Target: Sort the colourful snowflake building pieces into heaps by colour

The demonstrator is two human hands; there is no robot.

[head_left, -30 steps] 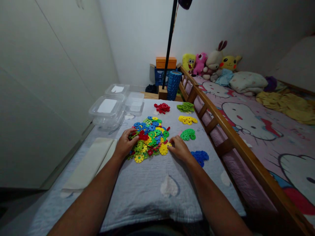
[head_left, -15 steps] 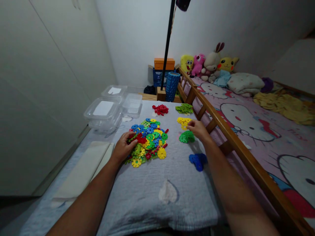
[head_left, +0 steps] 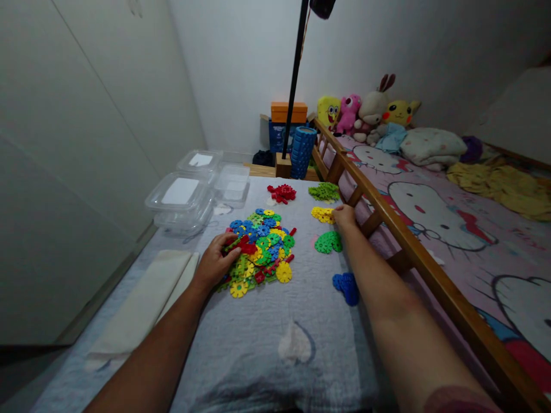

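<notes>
A mixed pile of notched plastic building discs and strips in blue, yellow, green and red lies on the grey cloth. At its left side, my left hand has its fingers and thumb curled round light-green and red pieces. Farther right, my right hand is pinched closed at the right end of a small group of yellow discs; its fingertips hide what is between them. Groups of green discs and blue discs lie nearer me. Beyond the yellow group are red pieces and light-green pieces.
Clear lidded plastic boxes stand at the back left, with a folded cream cloth before them. A wooden bed rail runs along the right side. A black pole and a blue foam roller stand behind.
My right hand has shifted slightly forward and right at the yellow group, and the yellow disc that hung towards me now lies in with the others. My left hand stays at the pile.
</notes>
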